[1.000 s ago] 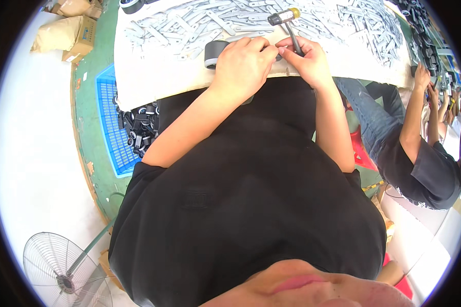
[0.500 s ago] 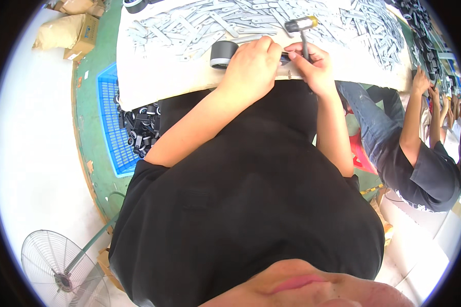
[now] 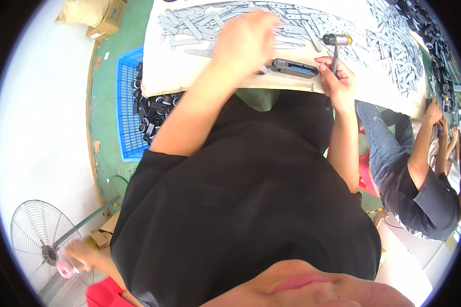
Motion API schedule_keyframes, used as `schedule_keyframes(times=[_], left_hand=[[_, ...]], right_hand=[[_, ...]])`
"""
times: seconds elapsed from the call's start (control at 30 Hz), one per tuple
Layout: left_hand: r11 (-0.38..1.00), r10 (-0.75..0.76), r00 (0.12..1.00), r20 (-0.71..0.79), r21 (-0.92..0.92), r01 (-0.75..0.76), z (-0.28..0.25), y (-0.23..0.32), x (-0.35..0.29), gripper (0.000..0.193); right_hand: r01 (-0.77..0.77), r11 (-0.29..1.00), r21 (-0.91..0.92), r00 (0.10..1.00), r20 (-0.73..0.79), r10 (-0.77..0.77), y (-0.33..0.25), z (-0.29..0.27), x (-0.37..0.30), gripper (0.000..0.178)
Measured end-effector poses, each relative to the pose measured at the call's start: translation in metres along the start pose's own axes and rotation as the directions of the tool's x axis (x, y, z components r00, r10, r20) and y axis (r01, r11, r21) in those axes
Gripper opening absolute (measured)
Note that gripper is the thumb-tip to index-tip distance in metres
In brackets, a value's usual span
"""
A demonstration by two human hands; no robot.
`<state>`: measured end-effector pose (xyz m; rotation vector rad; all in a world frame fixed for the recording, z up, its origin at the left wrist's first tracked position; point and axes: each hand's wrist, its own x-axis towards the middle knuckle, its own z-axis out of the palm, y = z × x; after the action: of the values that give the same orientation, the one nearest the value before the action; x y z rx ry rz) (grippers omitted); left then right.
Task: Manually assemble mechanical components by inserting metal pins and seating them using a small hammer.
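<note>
My right hand is closed around the handle of a small hammer, whose dark and yellow head points up over the table. Just left of those fingers lies a long dark grey housing with a slot that shows blue inside. Its left end is partly covered by my left hand, where a bit of a pale ring peeks out. Motion smears the left hand, which hovers over the near edge of a heap of flat grey metal strips; whether it holds anything is unclear.
A blue crate with black ringed parts stands under the table's left edge. Cardboard boxes and a standing fan are at left. One co-worker sits at right; another person's hand shows at lower left.
My left hand has left the dark housing and moved up and left toward the strips, uncovering the slot. My right hand keeps the hammer. Another person's arm has come in at lower left.
</note>
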<state>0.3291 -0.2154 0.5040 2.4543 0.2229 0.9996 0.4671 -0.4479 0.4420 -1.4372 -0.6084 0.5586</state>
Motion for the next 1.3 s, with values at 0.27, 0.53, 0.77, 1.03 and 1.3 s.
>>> schedule_keyframes(times=[0.27,0.53,0.77,1.03,1.3], left_hand=[[0.956,0.174,0.923,0.343,0.165,-0.242,0.005,-0.076,0.046,0.013],[0.929,0.247,0.816,0.523,0.110,-0.353,0.049,-0.086,0.053,0.010],[0.941,0.272,0.961,0.042,-0.219,-0.257,0.023,-0.042,0.044,0.010],[0.368,-0.267,0.961,0.076,-0.913,0.175,0.008,0.008,0.004,0.027],[0.747,-0.078,0.996,-0.032,-0.664,0.037,-0.011,0.025,-0.031,0.021]], right_hand=[[0.037,0.999,-0.030,0.999,0.015,-0.036,0.003,0.003,0.003,0.017],[0.101,0.977,-0.185,0.995,-0.005,-0.104,0.016,-0.001,0.006,0.014],[0.109,0.994,-0.001,0.990,0.088,-0.109,0.031,-0.027,0.005,0.020],[0.085,0.986,0.145,0.996,-0.018,-0.083,0.032,-0.022,-0.002,0.031],[-0.015,0.976,0.219,0.998,-0.056,0.029,-0.038,0.046,-0.034,0.036]])
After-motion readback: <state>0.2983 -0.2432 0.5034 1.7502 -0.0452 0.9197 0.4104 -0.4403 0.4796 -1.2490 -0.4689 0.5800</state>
